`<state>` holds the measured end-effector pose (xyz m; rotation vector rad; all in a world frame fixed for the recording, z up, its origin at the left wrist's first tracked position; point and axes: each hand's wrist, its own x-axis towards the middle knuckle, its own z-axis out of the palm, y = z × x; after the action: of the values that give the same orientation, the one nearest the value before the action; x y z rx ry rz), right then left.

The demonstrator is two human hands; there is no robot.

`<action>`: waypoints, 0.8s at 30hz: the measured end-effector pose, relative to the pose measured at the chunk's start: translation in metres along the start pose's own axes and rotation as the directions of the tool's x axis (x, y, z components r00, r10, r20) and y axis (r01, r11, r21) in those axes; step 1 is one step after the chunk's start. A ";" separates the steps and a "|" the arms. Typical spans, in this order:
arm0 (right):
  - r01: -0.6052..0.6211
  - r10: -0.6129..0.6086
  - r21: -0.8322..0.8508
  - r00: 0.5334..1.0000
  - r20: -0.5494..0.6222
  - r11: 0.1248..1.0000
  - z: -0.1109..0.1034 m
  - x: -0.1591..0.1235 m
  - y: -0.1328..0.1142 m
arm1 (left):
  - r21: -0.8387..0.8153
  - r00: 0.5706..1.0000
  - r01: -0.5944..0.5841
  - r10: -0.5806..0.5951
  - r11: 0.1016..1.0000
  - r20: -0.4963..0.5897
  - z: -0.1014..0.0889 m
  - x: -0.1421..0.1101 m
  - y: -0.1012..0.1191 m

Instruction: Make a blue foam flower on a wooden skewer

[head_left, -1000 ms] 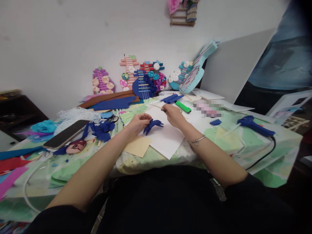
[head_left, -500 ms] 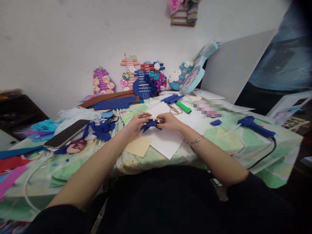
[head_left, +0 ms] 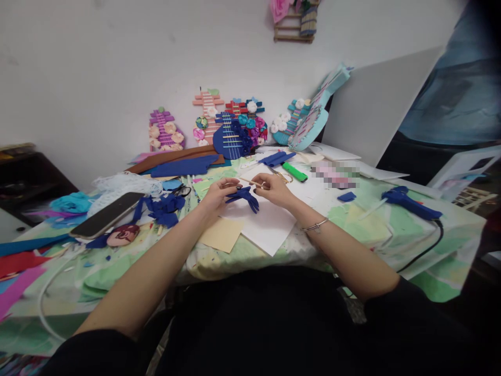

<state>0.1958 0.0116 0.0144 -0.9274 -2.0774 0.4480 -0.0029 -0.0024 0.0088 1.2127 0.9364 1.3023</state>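
My left hand (head_left: 219,196) is closed on a dark blue paper flower (head_left: 246,197), its petals spreading to the right. A thin pale wooden stick (head_left: 247,181) slants above the flower, pinched in the fingers of my right hand (head_left: 274,190). The stick's left end lies near my left fingertips; whether it touches the flower I cannot tell. Below both hands lie a white sheet of paper (head_left: 270,232) and a tan piece of paper (head_left: 222,235). Gold-handled scissors (head_left: 287,176) sit just behind my right hand.
At the right rests a blue glue gun (head_left: 413,202) with a black cord. A green utility knife (head_left: 294,172) lies behind my right hand. Blue paper scraps (head_left: 166,209) and a phone (head_left: 108,215) are to the left. Several decorated paper instruments, including a blue one (head_left: 227,137), lean against the wall.
The blue flower has turned, its petals now pointing to the right. My right hand has shifted slightly away and up, and the stick now shows more clearly between the hands.
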 end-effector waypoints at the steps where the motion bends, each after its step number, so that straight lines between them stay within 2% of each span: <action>1: 0.005 -0.005 0.019 1.000 0.010 1.000 0.000 0.000 0.000 | 0.002 1.000 -0.001 0.001 1.000 -0.001 0.000 0.000 0.000; 5: 0.036 -0.032 -0.047 0.997 0.072 0.998 0.002 -0.002 0.001 | -0.007 1.000 -0.007 0.007 1.000 0.015 0.000 0.000 -0.002; 10: 0.015 -0.006 -0.082 0.994 0.110 0.997 0.007 0.000 0.002 | -0.041 1.000 -0.016 0.017 0.999 0.025 0.003 -0.002 0.000; 16: -0.039 0.040 -0.071 0.999 0.025 0.997 0.006 0.003 0.003 | -0.235 0.989 -0.066 0.095 0.970 0.117 0.002 -0.005 0.006; 20: -0.074 0.071 -0.055 0.996 -0.048 0.996 0.005 0.003 0.002 | -0.231 0.992 -0.090 0.108 0.969 0.064 0.002 -0.001 0.001; 24: -0.083 0.081 -0.035 0.995 -0.058 0.996 0.005 0.003 0.002 | -0.204 0.995 -0.093 0.095 0.975 0.002 0.001 0.003 -0.006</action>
<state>0.1913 0.0149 0.0112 -1.0388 -2.0081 0.4221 -0.0002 0.0010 0.0035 1.1144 0.7245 1.4274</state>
